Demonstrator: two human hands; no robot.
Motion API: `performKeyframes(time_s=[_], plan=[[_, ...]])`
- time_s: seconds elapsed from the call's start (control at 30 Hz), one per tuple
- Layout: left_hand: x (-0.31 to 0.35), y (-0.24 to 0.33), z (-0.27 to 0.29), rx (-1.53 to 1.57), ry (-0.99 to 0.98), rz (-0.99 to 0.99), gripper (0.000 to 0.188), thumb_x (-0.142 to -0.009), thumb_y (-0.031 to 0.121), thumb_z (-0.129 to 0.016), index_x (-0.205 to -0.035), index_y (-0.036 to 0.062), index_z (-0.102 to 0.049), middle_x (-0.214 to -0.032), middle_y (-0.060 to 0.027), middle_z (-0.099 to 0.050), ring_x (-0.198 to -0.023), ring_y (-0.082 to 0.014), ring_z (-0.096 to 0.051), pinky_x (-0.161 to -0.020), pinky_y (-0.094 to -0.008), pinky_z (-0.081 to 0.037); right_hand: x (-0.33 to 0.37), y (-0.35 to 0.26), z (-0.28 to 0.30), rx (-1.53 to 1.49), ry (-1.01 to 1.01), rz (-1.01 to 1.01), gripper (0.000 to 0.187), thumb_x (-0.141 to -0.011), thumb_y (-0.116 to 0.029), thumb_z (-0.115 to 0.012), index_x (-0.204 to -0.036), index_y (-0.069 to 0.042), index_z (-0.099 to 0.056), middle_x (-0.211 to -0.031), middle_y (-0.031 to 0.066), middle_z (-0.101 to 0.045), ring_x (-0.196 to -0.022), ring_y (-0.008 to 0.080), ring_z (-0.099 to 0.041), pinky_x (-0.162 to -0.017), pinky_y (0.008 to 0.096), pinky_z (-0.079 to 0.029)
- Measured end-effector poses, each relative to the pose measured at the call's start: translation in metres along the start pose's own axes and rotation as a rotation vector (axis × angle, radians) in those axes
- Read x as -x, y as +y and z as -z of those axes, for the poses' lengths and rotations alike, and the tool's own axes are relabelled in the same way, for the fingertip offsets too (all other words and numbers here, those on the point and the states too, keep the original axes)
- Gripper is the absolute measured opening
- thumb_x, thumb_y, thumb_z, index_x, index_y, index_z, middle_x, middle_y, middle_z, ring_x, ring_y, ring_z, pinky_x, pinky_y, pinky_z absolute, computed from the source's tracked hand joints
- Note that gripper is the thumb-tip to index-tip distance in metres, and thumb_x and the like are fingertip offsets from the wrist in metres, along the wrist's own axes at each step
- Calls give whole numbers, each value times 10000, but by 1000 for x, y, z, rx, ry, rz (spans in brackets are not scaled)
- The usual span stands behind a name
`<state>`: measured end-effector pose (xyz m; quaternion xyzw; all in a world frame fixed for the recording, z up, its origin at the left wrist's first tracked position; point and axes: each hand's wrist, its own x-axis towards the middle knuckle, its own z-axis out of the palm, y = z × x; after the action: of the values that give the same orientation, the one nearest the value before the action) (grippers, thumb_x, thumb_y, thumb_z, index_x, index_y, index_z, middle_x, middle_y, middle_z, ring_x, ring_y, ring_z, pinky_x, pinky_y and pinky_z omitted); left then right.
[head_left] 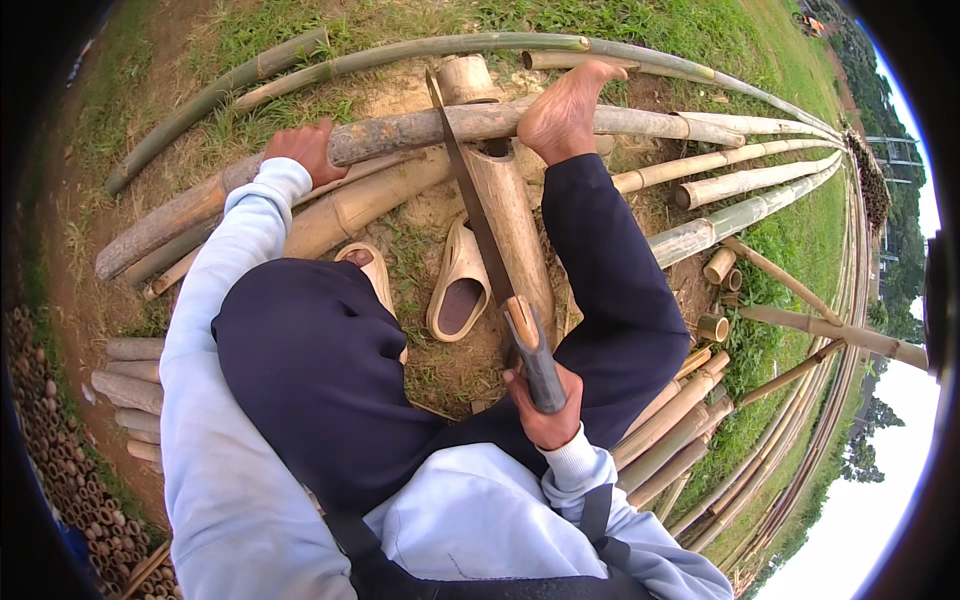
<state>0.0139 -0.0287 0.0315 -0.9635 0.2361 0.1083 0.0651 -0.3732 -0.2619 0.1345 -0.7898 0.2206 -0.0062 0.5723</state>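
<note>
My right hand (552,412) is closed round the dark grip of a hand saw (480,205). Its long blade slants away from me and crosses a weathered bamboo pole (395,134); whether the teeth are sunk into the wall I cannot tell. To the left of the blade, my left hand (303,152) wraps over the same pole. My bare foot (570,110) presses on the pole to the right of the blade. Under the pole lies a thick pale bamboo log (512,225), pointing toward me.
A cream slip-on shoe (461,285) lies empty by the log; its mate (372,270) is on my other foot. Long green poles (400,58) curve across the far side. Cut bamboo pieces (130,385) are stacked at left, more poles (670,440) at right.
</note>
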Motion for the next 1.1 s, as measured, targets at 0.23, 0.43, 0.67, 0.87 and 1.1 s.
performKeyframes(time_s=[0.23, 0.43, 0.67, 0.87, 1.1], plan=[[7, 5, -4, 21, 98, 14, 695, -727, 540, -803, -1179, 59, -587, -1109, -217, -712, -1020, -417, -691, -909, -491, -554, 0, -23, 11, 65, -6, 18, 126, -891, -15, -711, -831, 2, -601, -649, -23, -524, -596, 66, -448, -545, 263, -389], [10, 9, -8, -2, 4, -2, 749, -766, 574, -772, -1280, 73, -558, -1132, -203, -717, -1024, -390, -709, -904, -467, -572, -84, -6, -14, 31, -27, 41, 133, -890, -75, -729, -876, 18, -636, -656, 29, -557, -614, 89, -476, -571, 303, -425], [11, -1, 3, -39, 8, 26, 738, -783, 587, -762, -1271, 71, -564, -1122, -200, -718, -1000, -386, -716, -895, -461, -579, 20, -26, 17, 47, -3, -3, 134, -880, -52, -724, -963, 24, -652, -697, 64, -592, -631, 96, -488, -604, 301, -458], [0, 9, -6, 13, 15, -23, 714, -775, 588, -770, -1226, 72, -570, -1125, -220, -708, -992, -411, -708, -887, -490, -571, -93, 3, -19, 18, -14, 20, 238, -892, -126, -770, -820, 19, -595, -649, 15, -515, -620, 94, -459, -573, 311, -412], [9, 4, 0, -49, 45, 29, 789, -753, 620, -777, -1284, 78, -562, -1122, -202, -715, -1021, -386, -707, -901, -469, -574, 17, -24, 19, 119, -55, -6, 445, -857, 37, -685, -1300, 36, -642, -941, 113, -745, -880, 136, -713, -815, 277, -536]])
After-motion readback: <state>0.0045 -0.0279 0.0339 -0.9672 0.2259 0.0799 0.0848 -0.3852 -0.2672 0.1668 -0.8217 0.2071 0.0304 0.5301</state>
